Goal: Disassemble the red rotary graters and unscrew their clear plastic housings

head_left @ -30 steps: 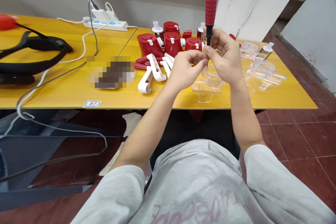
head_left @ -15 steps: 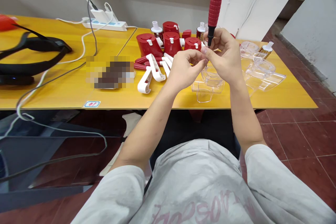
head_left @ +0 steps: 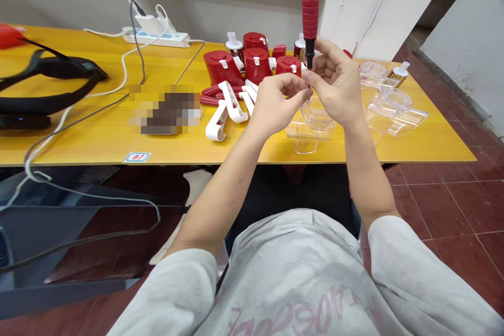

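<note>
tabletop (head_left: pixel 98 142): a big yellow top that fills the upper half of the frame, with all the parts on it.
headset (head_left: pixel 47 89): a black band at the upper left, lying flat, with a grey wire beside it.
power strip (head_left: pixel 157 37): white, near the back edge at the upper left of middle.
red parts (head_left: pixel 252 63): a bunch of red plastic caps standing close together at the upper middle.
white parts (head_left: pixel 230 107): curved white pieces, just in front of the red parts.
clear parts (head_left: pixel 394 110): see-through pieces at the upper right, and one more under the hands.
screwdriver (head_left: pixel 310 8): red handle pointing up, tip pointing down, in the upper middle, above the tabletop.
right hand (head_left: pixel 338 89): fingers closed around the dark lower end of the screwdriver.
left hand (head_left: pixel 275 102): fingers pinched together right at the tip; something tiny may be in them, but I cannot tell.
step: it looks like a small piece is being lined up with the tip.
next move: it likely needs a steady, straight tool and a gentle touch.
</note>
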Action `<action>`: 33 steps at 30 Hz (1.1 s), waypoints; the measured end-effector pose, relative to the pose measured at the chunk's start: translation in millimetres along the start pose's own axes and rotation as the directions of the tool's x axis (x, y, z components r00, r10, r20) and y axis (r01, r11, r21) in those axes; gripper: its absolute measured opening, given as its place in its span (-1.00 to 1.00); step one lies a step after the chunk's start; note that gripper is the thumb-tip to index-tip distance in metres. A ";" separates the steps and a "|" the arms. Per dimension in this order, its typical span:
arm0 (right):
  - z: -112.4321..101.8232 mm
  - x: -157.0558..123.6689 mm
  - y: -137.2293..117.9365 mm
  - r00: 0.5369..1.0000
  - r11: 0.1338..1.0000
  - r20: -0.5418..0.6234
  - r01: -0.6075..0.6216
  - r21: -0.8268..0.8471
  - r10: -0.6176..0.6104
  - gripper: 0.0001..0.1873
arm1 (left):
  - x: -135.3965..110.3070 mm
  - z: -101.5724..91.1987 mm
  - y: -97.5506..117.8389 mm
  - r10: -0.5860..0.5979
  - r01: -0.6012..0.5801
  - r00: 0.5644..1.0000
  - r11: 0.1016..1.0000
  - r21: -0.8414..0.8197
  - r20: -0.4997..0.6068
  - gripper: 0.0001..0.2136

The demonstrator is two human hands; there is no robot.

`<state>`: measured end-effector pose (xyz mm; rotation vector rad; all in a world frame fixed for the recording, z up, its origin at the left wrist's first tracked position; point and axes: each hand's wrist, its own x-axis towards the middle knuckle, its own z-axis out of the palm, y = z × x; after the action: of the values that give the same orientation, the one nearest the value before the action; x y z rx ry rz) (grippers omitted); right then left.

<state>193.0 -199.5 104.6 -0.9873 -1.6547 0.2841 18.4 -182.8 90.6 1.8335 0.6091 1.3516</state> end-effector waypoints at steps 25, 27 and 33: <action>-3.4 -3.0 5.5 0.995 0.994 0.011 0.097 -0.042 -0.096 -0.60 | -1.2 -0.4 2.2 0.006 -0.006 1.000 1.000 0.011 0.002 -0.93; -5.5 -3.6 5.2 0.996 0.996 0.023 0.083 -0.040 -0.083 -0.56 | -1.5 0.0 3.5 0.005 -0.005 1.000 1.000 0.024 0.002 -0.95; -9.8 -5.4 4.5 0.997 0.997 0.014 0.075 -0.015 -0.074 -0.57 | -1.4 0.2 5.5 -0.007 0.006 1.000 0.997 0.076 0.007 -0.95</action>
<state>203.9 -203.5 101.3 -0.9347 -1.7042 0.2289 17.8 -187.1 94.2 1.8942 0.6707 1.3335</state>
